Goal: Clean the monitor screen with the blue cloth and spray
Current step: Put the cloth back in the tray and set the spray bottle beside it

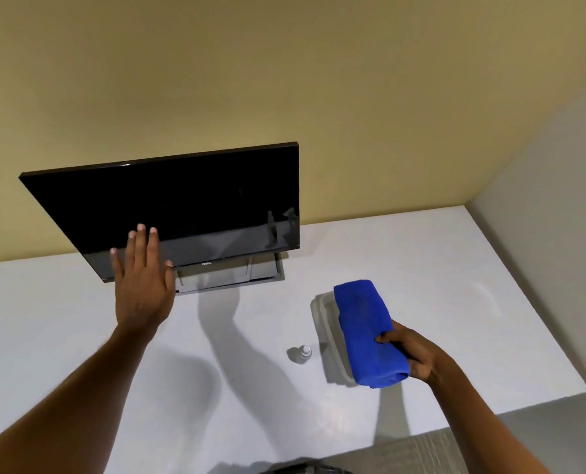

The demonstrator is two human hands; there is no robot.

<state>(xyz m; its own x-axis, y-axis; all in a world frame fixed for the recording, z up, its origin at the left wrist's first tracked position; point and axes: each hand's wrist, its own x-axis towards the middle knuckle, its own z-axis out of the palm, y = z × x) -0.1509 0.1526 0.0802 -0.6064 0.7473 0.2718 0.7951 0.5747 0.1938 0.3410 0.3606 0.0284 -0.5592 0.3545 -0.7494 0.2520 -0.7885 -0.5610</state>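
— Blue cloth (370, 333), folded, clamped in right hand (413, 354) above clear tray (320, 316); left hand (143, 278) fingers spread, against monitor (168, 210) lower corner.

— Spray bottle (302, 354) untouched on desk (421, 261). Best: steady bezel, dampen cloth, wipe gently.

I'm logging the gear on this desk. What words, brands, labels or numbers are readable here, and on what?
"DELL": small pale logo on the lower bezel of the monitor, at its middle.
Spray bottle: too small and blurred to tell whether it bears any label.
Blue cloth, tray and desk: no text visible.
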